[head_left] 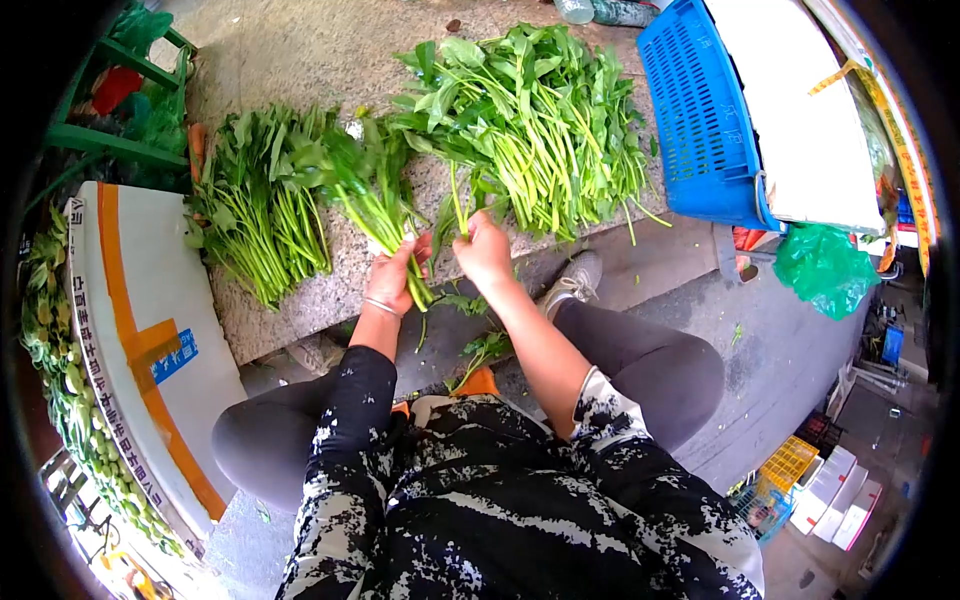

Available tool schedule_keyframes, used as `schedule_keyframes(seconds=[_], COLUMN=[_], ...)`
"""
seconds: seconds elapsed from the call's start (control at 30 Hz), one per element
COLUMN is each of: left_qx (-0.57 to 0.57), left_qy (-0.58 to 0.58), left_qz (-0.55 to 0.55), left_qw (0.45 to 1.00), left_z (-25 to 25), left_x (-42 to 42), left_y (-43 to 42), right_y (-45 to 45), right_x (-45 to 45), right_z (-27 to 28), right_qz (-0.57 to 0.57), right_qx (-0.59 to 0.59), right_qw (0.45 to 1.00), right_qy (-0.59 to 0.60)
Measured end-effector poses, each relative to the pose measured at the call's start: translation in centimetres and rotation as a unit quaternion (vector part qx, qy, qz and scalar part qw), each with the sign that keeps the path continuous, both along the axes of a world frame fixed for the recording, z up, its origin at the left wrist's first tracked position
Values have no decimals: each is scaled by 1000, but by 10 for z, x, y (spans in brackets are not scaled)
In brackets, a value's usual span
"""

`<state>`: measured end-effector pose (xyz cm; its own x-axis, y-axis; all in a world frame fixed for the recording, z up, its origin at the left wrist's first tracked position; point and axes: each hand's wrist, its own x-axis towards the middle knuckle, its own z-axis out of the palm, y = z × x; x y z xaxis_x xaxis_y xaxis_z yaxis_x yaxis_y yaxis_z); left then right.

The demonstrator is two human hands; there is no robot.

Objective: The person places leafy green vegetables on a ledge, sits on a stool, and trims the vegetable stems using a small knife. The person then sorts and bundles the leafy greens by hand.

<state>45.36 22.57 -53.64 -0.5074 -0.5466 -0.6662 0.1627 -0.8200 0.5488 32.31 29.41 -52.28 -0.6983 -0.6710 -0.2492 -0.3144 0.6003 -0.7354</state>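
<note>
My left hand [397,275] is closed round a small bunch of water spinach [370,205], its leaves pointing away from me and its stem ends poking out below my fingers. Just to the right, my right hand [484,250] is closed on a single water spinach stalk [459,200] that stands up from the fist. A large loose heap of water spinach [545,130] lies beyond my right hand on the stone slab. Left of my left hand rests a second, smaller pile of water spinach [265,200], stems towards me.
A blue plastic crate [700,120] stands at the slab's right end, a white foam box [165,350] with orange tape at the left. Dropped greens [485,350] lie on the floor between my legs. A green plastic bag [825,270] hangs at right.
</note>
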Motion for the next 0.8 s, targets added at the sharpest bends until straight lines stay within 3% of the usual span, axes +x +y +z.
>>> schedule_keyframes(seconds=[0.07, 0.2, 0.27, 0.3, 0.33, 0.4, 0.43, 0.5, 0.53, 0.6, 0.7, 0.8], left_qx=[37, 1, 32, 3, 19, 38, 36, 30, 22, 40, 54, 31], left_qy=[40, 33, 30, -2, 14, 47, 46, 144, 150, 158, 217, 118], left_qz=[-11, -18, -52, -85, -81, -45, -44, -64, -80, -37, 12, 6], left_qw=[998, 999, 998, 996, 996, 997, 997, 987, 985, 986, 975, 992], left_z=[0, -8, -15, -20, -7, -5, -6, -5, -2, 3, 0, -14], left_x=[-3, -3, 15, 25, 30, 34, 35, 35, 36, 36, 40, 40], left_y=[1, 8, 3, -2, -2, -2, -2, -2, -2, 3, 4, 0], right_y=[9, 27, 35, 27, 28, 17, 7, -12, -17, -27, -27, -18], right_x=[22, 54, 39, 28, 23, 11, 11, 19, 21, 22, 21, 19], right_z=[11, 10, -12, 11, -12, -50, -52, -52, -50, -48, -46, -43], right_qz=[52, 143, 153, 35, -21, 23, 23, 93, 94, 149, 159, 133], right_qx=[-20, -59, -96, 25, -22, -67, -69, -2, -5, 105, 129, 161], right_qw=[997, 983, 968, 943, 960, 996, 996, 989, 989, 980, 975, 974], right_qy=[46, 100, -173, -329, -277, -47, -48, 115, 115, 80, 87, 91])
